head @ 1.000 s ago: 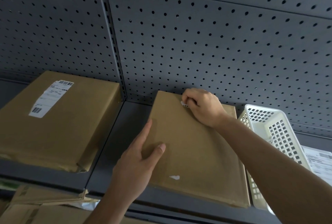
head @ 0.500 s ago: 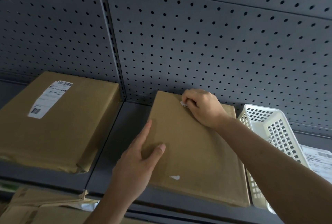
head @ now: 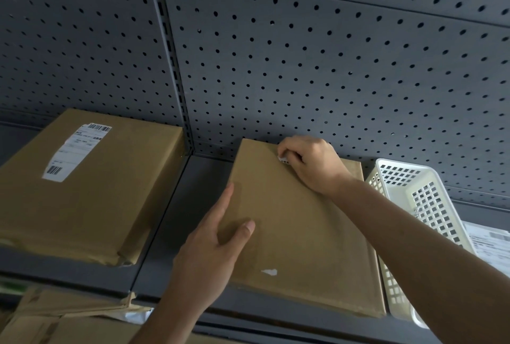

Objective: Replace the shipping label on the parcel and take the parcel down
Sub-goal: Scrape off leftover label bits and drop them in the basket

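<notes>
A flat brown parcel point(head: 300, 233) lies on the grey shelf point(head: 176, 219), its top bare except for a small white label scrap point(head: 269, 272) near the front. My left hand point(head: 209, 255) rests on the parcel's left edge, thumb on top, holding it steady. My right hand point(head: 311, 164) is at the parcel's far edge, fingers pinched on a small white label remnant point(head: 283, 159).
A second brown parcel point(head: 91, 205) with a white shipping label point(head: 76, 151) lies on the shelf to the left. A white perforated basket point(head: 414, 219) stands right of the parcel, with printed label sheets point(head: 488, 244) beyond it. Pegboard backs the shelf. Cardboard sits below.
Both hands stay almost where they were; the right hand's fingers keep picking at the white remnant on the far edge.
</notes>
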`<state>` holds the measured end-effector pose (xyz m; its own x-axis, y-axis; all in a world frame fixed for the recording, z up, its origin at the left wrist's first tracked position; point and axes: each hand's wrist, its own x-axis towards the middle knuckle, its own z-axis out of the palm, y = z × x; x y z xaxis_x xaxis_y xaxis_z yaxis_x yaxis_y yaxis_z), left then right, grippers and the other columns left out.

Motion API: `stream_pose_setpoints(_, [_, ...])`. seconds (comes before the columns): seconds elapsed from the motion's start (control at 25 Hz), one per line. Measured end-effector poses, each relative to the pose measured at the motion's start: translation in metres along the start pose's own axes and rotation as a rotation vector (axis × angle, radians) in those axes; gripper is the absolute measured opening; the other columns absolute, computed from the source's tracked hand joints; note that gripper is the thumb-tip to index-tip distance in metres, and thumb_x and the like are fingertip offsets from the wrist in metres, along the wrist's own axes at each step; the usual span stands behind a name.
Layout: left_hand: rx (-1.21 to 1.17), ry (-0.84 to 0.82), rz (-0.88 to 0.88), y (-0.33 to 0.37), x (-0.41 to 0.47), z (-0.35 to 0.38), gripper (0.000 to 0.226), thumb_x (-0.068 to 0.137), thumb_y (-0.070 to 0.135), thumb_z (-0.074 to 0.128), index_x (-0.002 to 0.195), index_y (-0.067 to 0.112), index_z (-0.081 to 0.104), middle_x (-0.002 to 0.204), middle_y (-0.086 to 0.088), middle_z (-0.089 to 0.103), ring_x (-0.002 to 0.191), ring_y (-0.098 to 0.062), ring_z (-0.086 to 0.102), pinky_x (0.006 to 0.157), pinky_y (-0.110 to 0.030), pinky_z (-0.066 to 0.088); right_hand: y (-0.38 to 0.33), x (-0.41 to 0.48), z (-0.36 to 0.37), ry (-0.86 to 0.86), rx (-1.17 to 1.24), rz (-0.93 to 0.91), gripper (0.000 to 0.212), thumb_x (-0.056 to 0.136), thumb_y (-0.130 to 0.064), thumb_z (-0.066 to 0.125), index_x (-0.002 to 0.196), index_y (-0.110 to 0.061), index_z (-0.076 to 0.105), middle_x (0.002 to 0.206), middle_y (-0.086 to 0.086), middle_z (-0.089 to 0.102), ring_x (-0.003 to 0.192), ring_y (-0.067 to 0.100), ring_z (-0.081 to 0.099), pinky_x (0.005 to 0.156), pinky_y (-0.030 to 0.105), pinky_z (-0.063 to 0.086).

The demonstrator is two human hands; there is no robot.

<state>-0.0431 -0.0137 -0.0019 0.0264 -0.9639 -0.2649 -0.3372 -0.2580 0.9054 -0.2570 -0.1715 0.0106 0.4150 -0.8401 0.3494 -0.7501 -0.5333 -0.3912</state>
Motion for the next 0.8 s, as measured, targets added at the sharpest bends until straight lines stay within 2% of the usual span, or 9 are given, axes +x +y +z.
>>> stream_pose_setpoints(0.16, [-0.001,0.001,0.001,0.0,-0.001,0.0,0.072,0.076,0.081,0.056,0.136,0.087,0.016,0.151,0.036,0.045,0.136,-0.001,0.051,0.117,-0.046,0.041,0.002,-0.001,0.0,0.012,0.018,0.019,0.021,0.088,-0.006,0.047,0.083,-0.016,0.064,0.076,-0.007,0.064,0.066,0.01,0.055,0.062,0.031,0.049])
stream_pose_setpoints(0.28, [0.0,0.004,0.001,0.001,-0.001,-0.001,0.074,0.071,0.085,0.053,0.135,0.087,0.016,0.151,0.036,0.046,0.136,-0.002,0.051,0.117,-0.047,0.041,0.004,-0.002,-0.007,-0.009,0.087,0.088,0.015,0.09,-0.011,0.054,0.096,-0.018,0.065,0.073,-0.009,0.059,0.058,0.006,0.049,0.059,0.023,0.041])
stream_pose_setpoints(0.36, [-0.005,0.007,0.002,0.001,-0.001,-0.001,0.074,0.072,0.084,0.054,0.135,0.088,0.016,0.15,0.037,0.046,0.137,-0.001,0.051,0.117,-0.046,0.042,0.006,0.001,-0.015,-0.044,0.05,-0.008,0.016,0.088,-0.018,0.061,0.101,-0.021,0.069,0.075,-0.009,0.058,0.059,0.003,0.049,0.061,0.021,0.044])
stream_pose_setpoints(0.48, [0.015,0.012,0.028,-0.001,-0.001,-0.001,0.071,0.081,0.079,0.056,0.138,0.085,0.015,0.152,0.04,0.042,0.14,0.002,0.046,0.118,-0.045,0.04,0.006,0.009,-0.023,-0.138,-0.115,-0.199,0.01,0.09,-0.018,0.067,0.097,-0.022,0.073,0.079,-0.01,0.059,0.061,-0.002,0.047,0.059,0.025,0.047])
stream_pose_setpoints(0.64, [0.059,0.029,0.056,-0.003,-0.001,-0.001,0.07,0.083,0.078,0.055,0.14,0.083,0.014,0.154,0.044,0.031,0.144,0.004,0.038,0.118,-0.045,0.039,0.007,0.021,-0.025,-0.21,-0.341,-0.463,0.006,0.09,-0.014,0.068,0.088,-0.017,0.072,0.076,-0.003,0.061,0.059,0.017,0.058,0.047,0.028,0.05])
stream_pose_setpoints(0.8, [0.087,0.04,0.07,-0.005,0.0,-0.001,0.07,0.087,0.073,0.057,0.142,0.081,0.014,0.142,0.054,0.025,0.137,0.014,0.028,0.119,-0.039,0.037,0.006,0.031,-0.03,-0.284,-0.425,-0.589,0.01,0.093,-0.011,0.062,0.085,-0.012,0.067,0.075,0.001,0.055,0.057,0.021,0.056,0.046,0.034,0.05])
